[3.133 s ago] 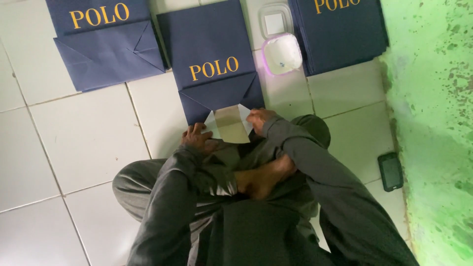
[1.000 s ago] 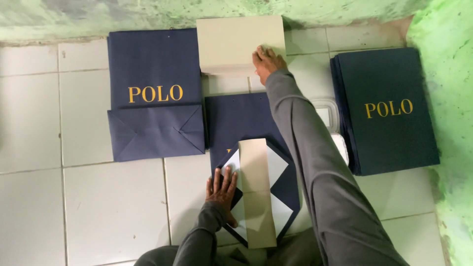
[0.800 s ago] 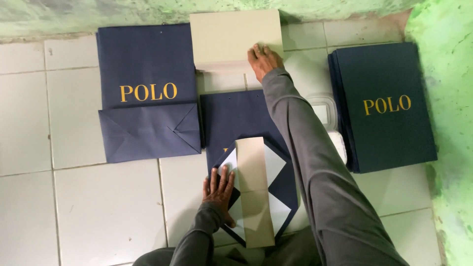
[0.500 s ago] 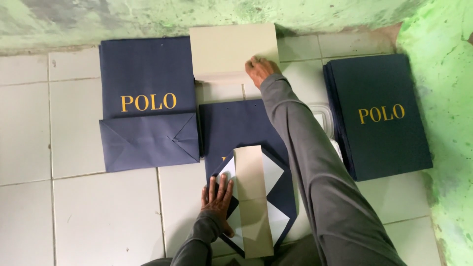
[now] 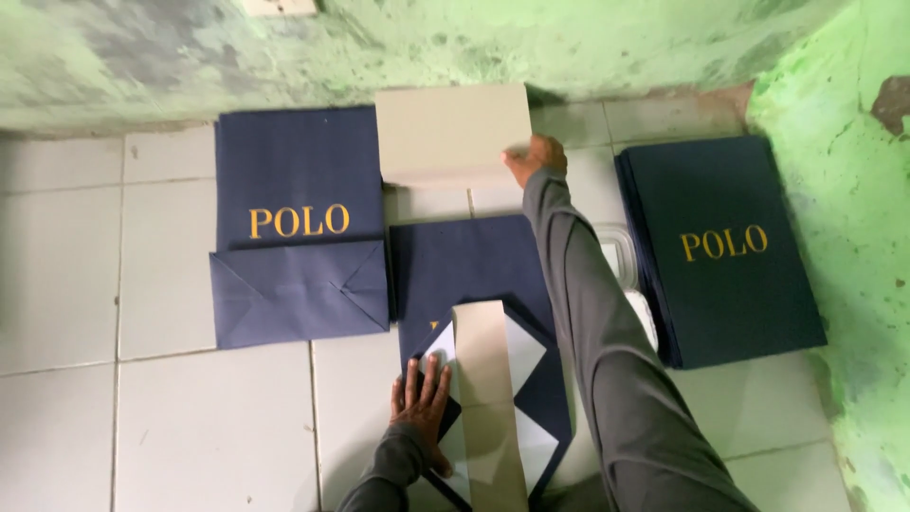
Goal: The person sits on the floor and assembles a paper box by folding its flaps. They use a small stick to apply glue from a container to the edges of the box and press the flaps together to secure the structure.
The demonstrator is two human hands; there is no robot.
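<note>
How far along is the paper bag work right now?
Done: one navy bag lies flat at the left with its bottom folded, and a stack of finished bags sits at the right. In hand: the left hand presses the open bottom flaps of the middle bag, where a beige strip lies; the right hand reaches the beige card pile. Left: closing that bottom.

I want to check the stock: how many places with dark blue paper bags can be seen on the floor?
3. One bag lies at the left, one in the middle under the left hand, and a stack at the right, whose number of bags is hidden.
</note>
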